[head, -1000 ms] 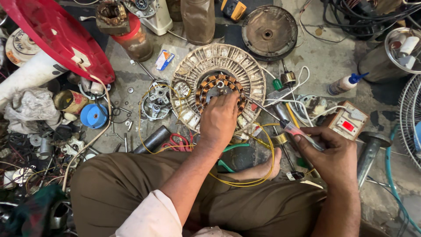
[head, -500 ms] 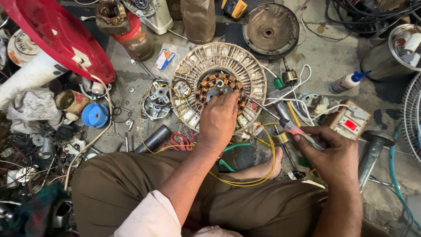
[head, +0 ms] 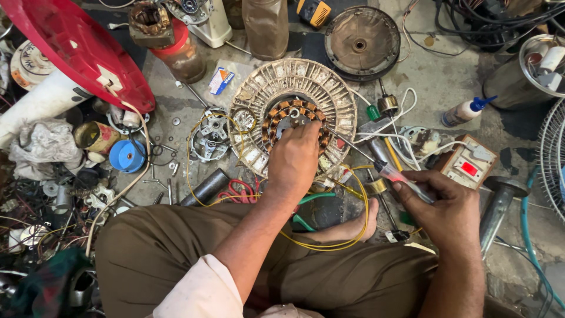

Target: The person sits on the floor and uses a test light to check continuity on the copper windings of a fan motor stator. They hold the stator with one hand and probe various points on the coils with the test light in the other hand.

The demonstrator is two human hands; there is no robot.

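A round fan motor housing (head: 329,94) with a ring of copper windings (head: 282,112) lies on the floor in front of me. My left hand (head: 294,162) rests on its near side, fingertips pressed on the windings by the centre. My right hand (head: 444,206) holds a thin tester-like tool (head: 388,171) whose metal tip points at the windings. Yellow wire (head: 353,229) loops under both hands, over my bare foot (head: 353,227).
A red fan blade (head: 76,53) lies at top left, a blue cap (head: 126,156) and scrap parts at left. A round motor cover (head: 362,41) sits behind. A switch box with red button (head: 468,165), a glue bottle (head: 465,112) and a metal pot (head: 518,76) are at right.
My left hand has slid slightly nearer on the windings, uncovering more of the copper ring. The right hand with the tool stays almost where it was.
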